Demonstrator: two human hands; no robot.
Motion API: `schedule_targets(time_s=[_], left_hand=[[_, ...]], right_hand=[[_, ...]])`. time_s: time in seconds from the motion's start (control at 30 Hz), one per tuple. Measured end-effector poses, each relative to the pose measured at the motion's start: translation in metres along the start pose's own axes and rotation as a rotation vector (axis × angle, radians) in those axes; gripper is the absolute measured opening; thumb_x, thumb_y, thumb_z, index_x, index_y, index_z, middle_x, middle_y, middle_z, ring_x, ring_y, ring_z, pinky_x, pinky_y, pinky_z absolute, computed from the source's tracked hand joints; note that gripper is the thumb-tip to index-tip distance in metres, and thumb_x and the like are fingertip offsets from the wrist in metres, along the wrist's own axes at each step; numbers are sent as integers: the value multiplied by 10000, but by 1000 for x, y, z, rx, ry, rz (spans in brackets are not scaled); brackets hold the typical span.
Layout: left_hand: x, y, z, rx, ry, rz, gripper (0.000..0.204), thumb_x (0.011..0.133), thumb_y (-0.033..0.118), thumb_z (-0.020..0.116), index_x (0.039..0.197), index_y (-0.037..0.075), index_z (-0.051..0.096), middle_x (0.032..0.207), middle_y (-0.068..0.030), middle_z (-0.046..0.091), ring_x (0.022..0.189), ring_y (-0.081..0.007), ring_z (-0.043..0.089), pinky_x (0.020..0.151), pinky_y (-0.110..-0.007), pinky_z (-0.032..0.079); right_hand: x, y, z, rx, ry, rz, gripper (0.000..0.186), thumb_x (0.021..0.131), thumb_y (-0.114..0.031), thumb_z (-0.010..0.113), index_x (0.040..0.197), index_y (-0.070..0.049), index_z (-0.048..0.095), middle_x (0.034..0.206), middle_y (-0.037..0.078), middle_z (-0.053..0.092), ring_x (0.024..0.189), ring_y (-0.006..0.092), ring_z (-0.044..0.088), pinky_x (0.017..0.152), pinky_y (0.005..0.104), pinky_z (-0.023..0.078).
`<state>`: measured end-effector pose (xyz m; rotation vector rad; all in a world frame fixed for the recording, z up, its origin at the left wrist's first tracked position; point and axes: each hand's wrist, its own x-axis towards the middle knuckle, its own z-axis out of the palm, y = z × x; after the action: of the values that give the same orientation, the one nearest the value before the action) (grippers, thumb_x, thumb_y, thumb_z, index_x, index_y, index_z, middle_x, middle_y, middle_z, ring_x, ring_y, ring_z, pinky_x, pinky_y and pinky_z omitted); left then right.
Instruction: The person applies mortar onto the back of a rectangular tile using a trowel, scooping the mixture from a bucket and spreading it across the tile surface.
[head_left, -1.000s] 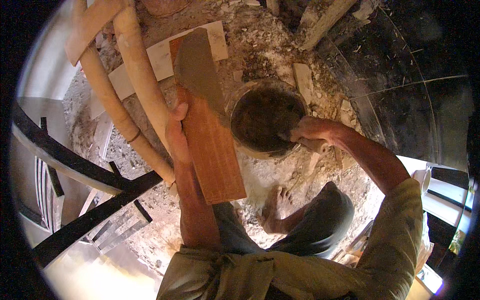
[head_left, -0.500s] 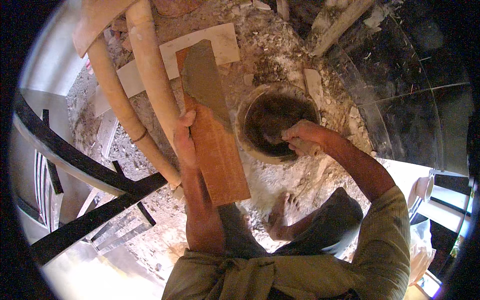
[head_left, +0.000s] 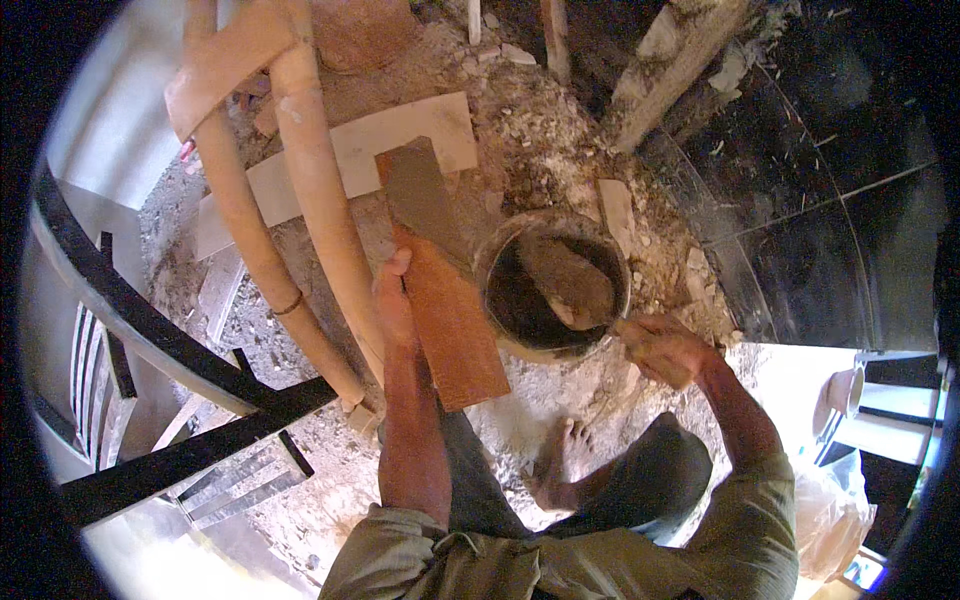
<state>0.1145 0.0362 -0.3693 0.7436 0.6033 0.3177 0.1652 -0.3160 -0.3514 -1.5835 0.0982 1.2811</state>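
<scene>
My left hand grips the left edge of a long, flat reddish-brown tile strip, its thumb lying on top. Wet grey mortar covers the strip's far end. To the right of the strip stands a round bucket with a dirty rim and a dark inside. My right hand is closed around the handle of a trowel at the bucket's near right rim. The trowel's mortar-smeared blade lies across the bucket's opening; how much mortar is below it I cannot tell.
Two long, dusty pipes or poles lean on the left, beside a black metal frame. A pale strip lies on the rubble-strewn ground. Dark tiles are at the right, near a wooden post. A plastic bag sits lower right.
My right hand has drawn back from inside the bucket toward its near right rim, and the trowel blade now shows. My left hand still holds the tile strip. The view has shifted slightly.
</scene>
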Motion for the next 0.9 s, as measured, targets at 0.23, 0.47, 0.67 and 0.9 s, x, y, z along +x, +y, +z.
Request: schedule_targets(time_s=[0.23, 0.47, 0.67, 0.9], left_hand=[[3, -11, 12, 75, -43, 2, 309, 840, 327, 539, 936, 38, 591, 822, -89, 619, 703, -203, 603, 623, -329, 490], [-16, -6, 46, 185, -40, -43, 337, 841, 351, 536, 943, 36, 595, 826, -99, 620, 660, -205, 603, 607, -327, 488], [-37, 6, 60, 244, -54, -32, 399, 834, 380, 546, 985, 15, 606, 818, -86, 612, 666, -194, 595, 599, -315, 472], [-21, -9, 51, 380, 57, 49, 422, 833, 367, 561, 992, -17, 633, 912, -78, 622, 796, -161, 580, 715, -295, 452]], right_hand=[[-53, -24, 21, -296, 256, -217, 478, 728, -190, 715, 1124, 28, 561, 803, 35, 568, 645, 102, 534, 569, 259, 460], [-19, 4, 31, -884, 519, -720, 621, 676, -188, 752, 1221, -11, 514, 1013, 194, 625, 875, 308, 643, 733, 374, 521], [3, 14, 58, -1202, 776, -1068, 453, 711, -67, 713, 1097, 16, 492, 745, 112, 531, 612, 277, 560, 589, 379, 486], [8, 52, 52, -1320, 924, -1180, 539, 690, -135, 709, 1163, -4, 486, 973, 201, 575, 638, 316, 563, 513, 401, 478]])
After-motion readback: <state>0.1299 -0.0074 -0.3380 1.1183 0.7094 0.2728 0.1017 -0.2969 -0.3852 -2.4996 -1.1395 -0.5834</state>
